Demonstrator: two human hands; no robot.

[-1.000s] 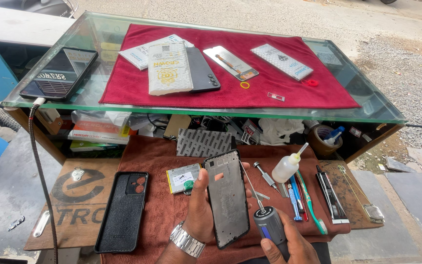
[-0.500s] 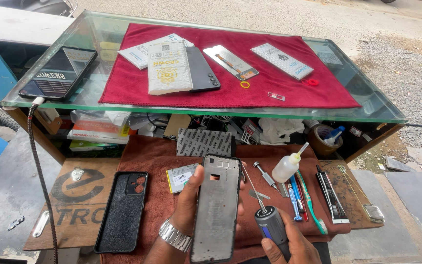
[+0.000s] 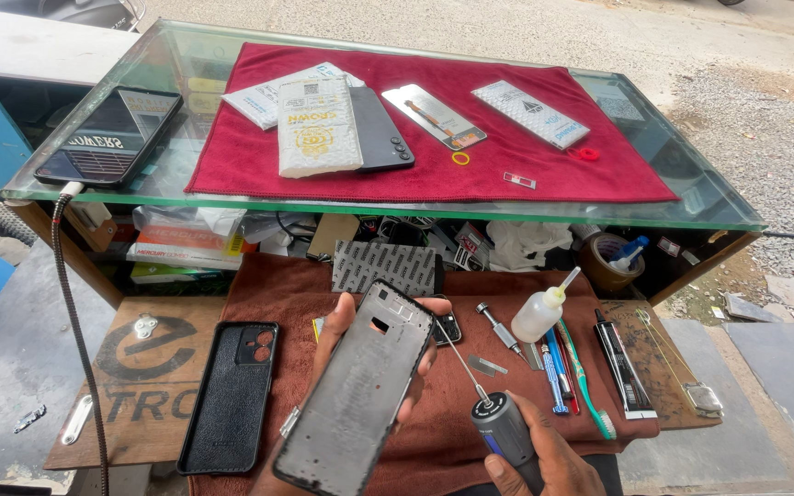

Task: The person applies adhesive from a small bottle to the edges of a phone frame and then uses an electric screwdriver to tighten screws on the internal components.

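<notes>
Since half a second ago the phone back panel [image 3: 357, 398] has tilted a little, its top leaning rightward, and more of its grey inner face now shows to the camera. The left hand [image 3: 346, 367] grips it from behind, fingers curled round the left edge and fingertips showing over the right edge; the palm and wrist are hidden behind the panel, and the panel's lower corner runs close to the bottom of the frame. The right hand [image 3: 544, 459] is closed round the dark handle of a precision screwdriver [image 3: 493, 413], whose thin shaft points up and left, its tip close to the panel's right edge; whether it touches cannot be told. That hand is cut off by the lower frame edge, so only its knuckles and thumb show.

Below them lies the brown cloth [image 3: 287, 294] on the desk [image 3: 75, 404]. A black phone case [image 3: 230, 397] lies just left of the panel. To the right are a small squeeze bottle [image 3: 544, 312], a toothbrush [image 3: 585, 381] and a few thin tools, too small to identify. Above, the glass shelf [image 3: 691, 184] carries a red cloth [image 3: 544, 174] with packets and a dark phone [image 3: 380, 129] partly covered by a white packet [image 3: 316, 129]. Clutter under the glass is hard to make out.
</notes>
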